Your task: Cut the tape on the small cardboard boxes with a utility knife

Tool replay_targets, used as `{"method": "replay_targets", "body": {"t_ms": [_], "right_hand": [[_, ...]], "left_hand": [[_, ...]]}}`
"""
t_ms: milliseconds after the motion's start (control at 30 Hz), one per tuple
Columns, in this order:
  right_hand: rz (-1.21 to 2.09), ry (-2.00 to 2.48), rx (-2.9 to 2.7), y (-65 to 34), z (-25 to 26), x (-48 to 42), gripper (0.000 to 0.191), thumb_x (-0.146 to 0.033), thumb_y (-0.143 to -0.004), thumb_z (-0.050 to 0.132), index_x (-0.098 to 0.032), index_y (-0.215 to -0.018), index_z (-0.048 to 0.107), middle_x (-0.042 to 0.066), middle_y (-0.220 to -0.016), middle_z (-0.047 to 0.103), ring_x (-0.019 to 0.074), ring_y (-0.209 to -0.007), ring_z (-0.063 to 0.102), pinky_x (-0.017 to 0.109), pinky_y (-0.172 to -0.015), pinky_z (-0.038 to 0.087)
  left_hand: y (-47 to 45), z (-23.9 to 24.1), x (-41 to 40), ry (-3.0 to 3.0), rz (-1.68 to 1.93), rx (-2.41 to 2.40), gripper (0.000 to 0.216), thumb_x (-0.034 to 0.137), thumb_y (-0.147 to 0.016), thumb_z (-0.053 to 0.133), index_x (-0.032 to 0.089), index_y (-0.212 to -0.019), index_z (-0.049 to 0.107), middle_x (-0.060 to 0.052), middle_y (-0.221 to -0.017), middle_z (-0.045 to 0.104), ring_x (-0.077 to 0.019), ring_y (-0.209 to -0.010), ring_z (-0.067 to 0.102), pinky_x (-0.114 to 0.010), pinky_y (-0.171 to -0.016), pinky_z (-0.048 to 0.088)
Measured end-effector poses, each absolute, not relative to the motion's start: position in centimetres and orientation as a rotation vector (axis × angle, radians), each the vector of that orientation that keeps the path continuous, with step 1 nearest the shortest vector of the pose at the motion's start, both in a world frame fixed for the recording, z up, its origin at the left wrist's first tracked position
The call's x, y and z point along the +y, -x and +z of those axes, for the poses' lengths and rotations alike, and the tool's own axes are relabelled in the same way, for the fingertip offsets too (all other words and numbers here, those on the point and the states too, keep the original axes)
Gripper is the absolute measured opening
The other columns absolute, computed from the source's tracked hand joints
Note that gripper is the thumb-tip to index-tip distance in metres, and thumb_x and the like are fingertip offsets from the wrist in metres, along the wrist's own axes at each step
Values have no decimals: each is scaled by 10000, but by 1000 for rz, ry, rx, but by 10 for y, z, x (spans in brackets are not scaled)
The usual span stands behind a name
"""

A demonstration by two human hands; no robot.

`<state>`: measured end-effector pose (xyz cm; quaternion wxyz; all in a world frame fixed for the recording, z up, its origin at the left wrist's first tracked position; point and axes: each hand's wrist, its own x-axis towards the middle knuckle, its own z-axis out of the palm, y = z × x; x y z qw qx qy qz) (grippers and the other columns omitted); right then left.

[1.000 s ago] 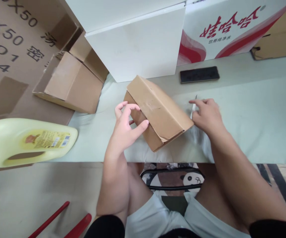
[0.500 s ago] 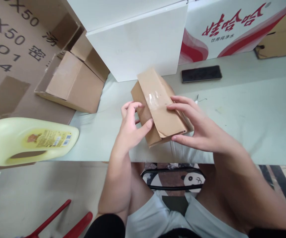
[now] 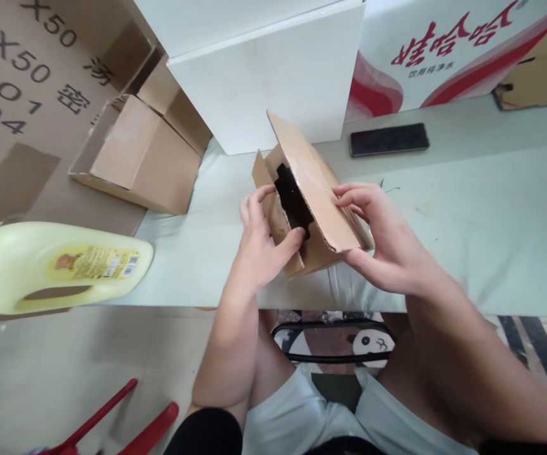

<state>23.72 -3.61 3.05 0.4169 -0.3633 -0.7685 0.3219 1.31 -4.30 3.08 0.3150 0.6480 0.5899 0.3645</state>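
A small brown cardboard box (image 3: 314, 189) stands on the pale table (image 3: 467, 234) in front of me, its top flaps parted so a dark gap shows inside. My left hand (image 3: 261, 237) grips the left flap and side of the box, thumb on the inner edge. My right hand (image 3: 382, 237) holds the right flap, fingers curled over it and lifting it up.
A phone (image 3: 390, 139) lies face up behind the box. An open cardboard box (image 3: 143, 148) sits at left on flattened cardboard. A yellow jug (image 3: 55, 265) lies at the left edge. A white panel (image 3: 273, 82) and a red-and-white carton (image 3: 448, 50) stand at the back.
My right hand left a thin tool on the table, came onto the box, and now lifts its flap. The box's top has opened, showing its dark inside.
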Motion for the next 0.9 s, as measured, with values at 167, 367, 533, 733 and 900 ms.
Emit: {"method": "replay_targets", "body": {"t_ms": [167,367,533,733,900], "right_hand": [[830,915,-1901,-238,28,-35,470,-360,-838,625,-241,-1267,474,174,-1385,544,335,-1384,509,558,-1126,475],[875,968,-1846,-240,26,-35,525,-426,-869,680,-250,-1319,475,149,-1415,558,312,-1391,542,519,-1203,441],[778,1074,-1512,-247,15,-29,378,-500,-978,531,-290,-1291,547,97,-1390,610,284,-1363,581,505,-1187,459],[984,937,-1293,-254,-6,-13,390,-578,-944,616,-294,-1201,691,57,-1273,728,291,-1268,663,523,-1165,475],[1040,859,-1338,-253,0,-17,507,-572,-860,762,-322,-1292,672,54,-1383,690,305,-1330,632,530,-1134,522]], "left_hand": [[-6,34,-43,-1554,1057,1463,665,353,-832,652,362,-1410,324,-78,-1610,347,-273,-1198,626,-397,-906,596],[10,34,-39,-1304,1200,1503,666,312,-767,611,409,-1380,370,-16,-1245,635,-209,-933,697,-353,-762,605],[29,23,-24,-1030,1500,1390,453,294,-718,629,326,-1160,535,-1,-983,678,-216,-894,698,-336,-726,577],[25,30,-13,-574,1661,1132,278,116,-554,534,225,-809,546,13,-801,703,-174,-746,680,-269,-677,548],[23,26,-11,-497,1595,1192,198,128,-559,529,212,-724,600,0,-690,689,-174,-634,646,-274,-591,521]]}}
